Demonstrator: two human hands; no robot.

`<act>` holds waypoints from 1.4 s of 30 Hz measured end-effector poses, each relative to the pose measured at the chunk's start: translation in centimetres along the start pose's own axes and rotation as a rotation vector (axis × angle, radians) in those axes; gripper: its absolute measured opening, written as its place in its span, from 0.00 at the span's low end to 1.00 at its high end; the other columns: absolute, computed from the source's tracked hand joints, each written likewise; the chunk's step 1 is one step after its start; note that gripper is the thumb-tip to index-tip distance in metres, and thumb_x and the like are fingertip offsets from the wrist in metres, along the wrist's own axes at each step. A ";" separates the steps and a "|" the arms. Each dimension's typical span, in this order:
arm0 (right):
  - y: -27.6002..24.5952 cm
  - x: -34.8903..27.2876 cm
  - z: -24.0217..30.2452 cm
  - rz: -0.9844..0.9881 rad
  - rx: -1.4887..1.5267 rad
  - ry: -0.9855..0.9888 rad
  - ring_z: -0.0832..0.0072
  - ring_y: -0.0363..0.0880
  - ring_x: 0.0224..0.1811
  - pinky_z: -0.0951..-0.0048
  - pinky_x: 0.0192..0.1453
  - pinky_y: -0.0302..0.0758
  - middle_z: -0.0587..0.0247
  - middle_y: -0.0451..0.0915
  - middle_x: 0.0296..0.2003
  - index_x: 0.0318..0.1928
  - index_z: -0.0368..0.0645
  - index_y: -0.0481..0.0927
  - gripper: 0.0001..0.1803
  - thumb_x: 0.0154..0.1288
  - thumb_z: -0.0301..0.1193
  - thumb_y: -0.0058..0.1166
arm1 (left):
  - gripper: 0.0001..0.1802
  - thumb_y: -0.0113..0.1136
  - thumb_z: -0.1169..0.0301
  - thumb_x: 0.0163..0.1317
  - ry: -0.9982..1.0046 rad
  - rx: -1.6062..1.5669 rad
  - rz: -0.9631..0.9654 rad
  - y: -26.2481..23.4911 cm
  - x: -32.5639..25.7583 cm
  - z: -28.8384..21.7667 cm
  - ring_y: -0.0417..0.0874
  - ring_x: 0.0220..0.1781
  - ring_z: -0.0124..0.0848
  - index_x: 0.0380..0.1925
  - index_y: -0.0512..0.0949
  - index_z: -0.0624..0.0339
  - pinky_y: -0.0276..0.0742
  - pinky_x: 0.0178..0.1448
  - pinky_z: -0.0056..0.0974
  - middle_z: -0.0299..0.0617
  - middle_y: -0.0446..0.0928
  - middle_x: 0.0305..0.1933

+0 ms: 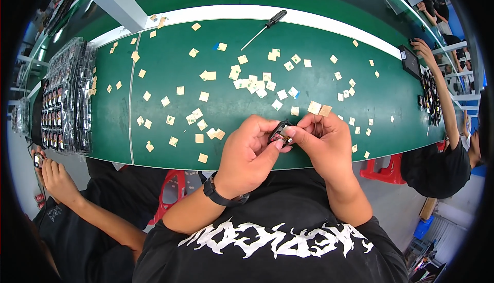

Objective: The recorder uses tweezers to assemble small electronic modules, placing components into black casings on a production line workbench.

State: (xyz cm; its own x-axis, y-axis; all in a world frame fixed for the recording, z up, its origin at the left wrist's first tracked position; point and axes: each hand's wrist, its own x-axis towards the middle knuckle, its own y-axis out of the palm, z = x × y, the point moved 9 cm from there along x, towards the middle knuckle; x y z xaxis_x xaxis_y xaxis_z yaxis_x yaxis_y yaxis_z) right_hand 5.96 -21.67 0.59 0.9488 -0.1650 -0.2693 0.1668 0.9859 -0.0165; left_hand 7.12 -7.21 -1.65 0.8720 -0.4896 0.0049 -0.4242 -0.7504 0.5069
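Small dark component (280, 131), with a reddish patch on its underside, held between both hands just above the near edge of the green work surface (164, 72). Left hand (248, 154): fingers curled closed around the left end of the component, thumb pressed against its lower side; a black wristband (218, 195) sits on this wrist. Right hand (324, 144): thumb and forefinger pinched shut on the right end of the component, the remaining fingers folded behind. The component thus lies between the two grips, touching the fingertips of both hands, and is partly hidden by them; its exact shape cannot be told. Two tan paper squares (319, 109) lie on the surface just beyond the right hand's knuckles. Many similar small backing squares (252, 82) are scattered across the surface, densest near its middle. A screwdriver with a black handle (265, 28) lies at the far edge, well apart from the hands. Stacked trays of dark parts in clear wrap (67, 97) stand at the left end of the surface. A second person's hand (56, 177) shows at lower left, and a third person's arm (440, 84) reaches along the right end, beside a dark tray (410, 61).
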 end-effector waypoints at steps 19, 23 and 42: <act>0.8 -1.4 7.1 0.285 -0.763 -0.741 0.70 0.83 0.31 0.71 0.32 0.79 0.68 0.84 0.36 0.42 0.43 0.88 0.16 0.49 0.19 0.66 | 0.17 0.51 0.82 0.74 -0.128 0.015 0.013 0.3 0.2 -0.2 0.87 0.54 0.36 0.61 0.73 0.72 0.87 0.58 0.39 0.50 0.81 0.53; 2.2 -2.7 8.1 0.397 -1.065 -0.956 0.75 0.78 0.27 0.72 0.28 0.77 0.75 0.81 0.32 0.39 0.49 0.88 0.14 0.47 0.27 0.65 | 0.18 0.49 0.81 0.75 -0.176 0.080 0.072 0.6 0.0 0.0 0.87 0.53 0.37 0.63 0.73 0.73 0.87 0.58 0.39 0.50 0.81 0.54; -3.0 -2.7 7.6 0.171 -0.818 -0.674 0.69 0.86 0.32 0.69 0.29 0.77 0.61 0.84 0.32 0.47 0.41 0.87 0.22 0.46 0.21 0.70 | 0.22 0.52 0.85 0.72 -0.140 0.043 0.040 0.5 -0.1 -0.5 0.88 0.49 0.34 0.66 0.73 0.70 0.86 0.54 0.34 0.49 0.83 0.53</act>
State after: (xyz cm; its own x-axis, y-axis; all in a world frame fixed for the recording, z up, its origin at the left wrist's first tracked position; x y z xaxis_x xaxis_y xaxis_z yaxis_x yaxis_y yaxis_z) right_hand 4.90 -24.36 8.68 0.9368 0.2414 0.2533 0.0248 0.6763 -0.7362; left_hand 6.88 -7.32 -1.00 0.8126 -0.5745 -0.0977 -0.4708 -0.7460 0.4711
